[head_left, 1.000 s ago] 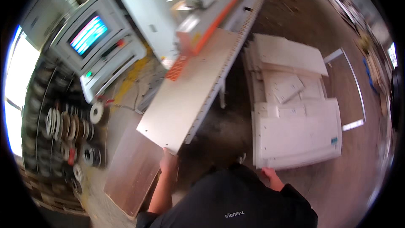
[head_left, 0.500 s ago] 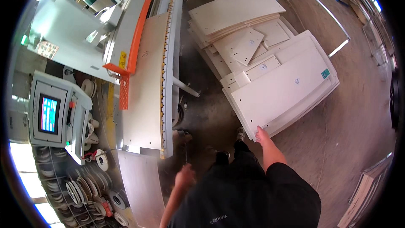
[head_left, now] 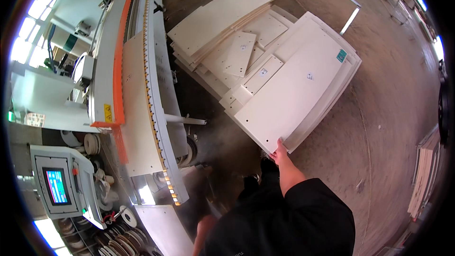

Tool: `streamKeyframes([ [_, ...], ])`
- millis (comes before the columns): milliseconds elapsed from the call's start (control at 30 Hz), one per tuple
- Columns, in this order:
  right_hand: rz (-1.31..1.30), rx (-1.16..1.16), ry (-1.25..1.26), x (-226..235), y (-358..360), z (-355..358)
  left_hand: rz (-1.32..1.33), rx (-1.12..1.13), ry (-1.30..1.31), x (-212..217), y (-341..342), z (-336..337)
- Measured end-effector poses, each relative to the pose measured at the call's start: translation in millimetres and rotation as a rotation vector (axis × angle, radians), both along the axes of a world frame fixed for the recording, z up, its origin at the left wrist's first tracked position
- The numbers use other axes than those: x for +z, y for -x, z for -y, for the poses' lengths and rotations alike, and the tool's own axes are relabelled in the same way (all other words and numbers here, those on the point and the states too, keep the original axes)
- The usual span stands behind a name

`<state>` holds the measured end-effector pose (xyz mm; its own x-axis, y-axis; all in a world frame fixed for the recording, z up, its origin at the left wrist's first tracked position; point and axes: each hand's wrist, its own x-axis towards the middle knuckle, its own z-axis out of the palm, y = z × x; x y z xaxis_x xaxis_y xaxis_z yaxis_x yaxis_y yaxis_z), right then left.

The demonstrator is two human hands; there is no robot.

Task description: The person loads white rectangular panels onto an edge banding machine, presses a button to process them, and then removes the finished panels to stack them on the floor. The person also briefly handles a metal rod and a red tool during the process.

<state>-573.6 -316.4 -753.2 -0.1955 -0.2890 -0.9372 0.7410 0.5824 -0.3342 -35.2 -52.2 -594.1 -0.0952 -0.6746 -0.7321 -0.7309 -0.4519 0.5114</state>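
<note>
Brown floor (head_left: 388,170); right hand (head_left: 280,153) pinching cream, drilled panel (head_left: 294,87); left hand (head_left: 205,225) blurred, grip unclear.

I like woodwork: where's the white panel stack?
In the head view, upper middle, the stack lies right of the machine, the right hand at its near corner.

The large white rectangular panel (head_left: 294,90) looks smooth and nearly matt, like coated board. The black short sleeve (head_left: 320,204) is of matt cloth. The bent silver tube (head_left: 350,20) seems metal, slightly glossy.
</note>
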Motion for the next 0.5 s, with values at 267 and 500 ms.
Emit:
streamKeyframes([
  [267, 0.234, 0.095, 0.284, 50, 12, -30, -0.271, 0.199, -0.013, 55, 129, 183],
  [500, 0.594, 0.444, 0.380, 114, -28, -58, -0.605, 0.323, -0.187, 49, 253, 258],
])
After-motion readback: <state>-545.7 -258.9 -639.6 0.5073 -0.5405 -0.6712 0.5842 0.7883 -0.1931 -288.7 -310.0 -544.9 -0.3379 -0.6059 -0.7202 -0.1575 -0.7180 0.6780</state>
